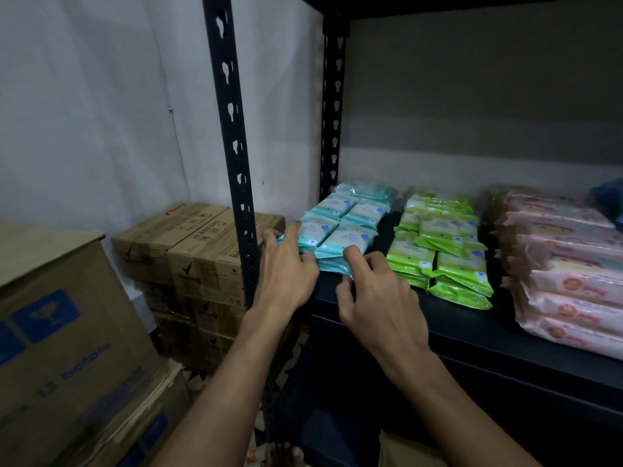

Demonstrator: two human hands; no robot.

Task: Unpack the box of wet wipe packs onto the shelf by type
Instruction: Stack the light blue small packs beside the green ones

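Several light blue wet wipe packs [347, 227] lie stacked at the left end of the dark shelf [472, 328]. My left hand [286, 274] lies against the front left of this blue stack, its fingers reaching over the packs. My right hand [374, 291] has its fingers curled on the front edge of the lowest blue packs. To the right lie stacked green packs [445, 251], then larger pink packs [566, 271] at the far right.
A black slotted shelf post [232, 129] stands just left of my left hand. Brown cartons [199, 257] are stacked against the wall beyond it. A big carton with blue print [67, 332] sits at the near left. An open box's edge [404, 449] shows below the shelf.
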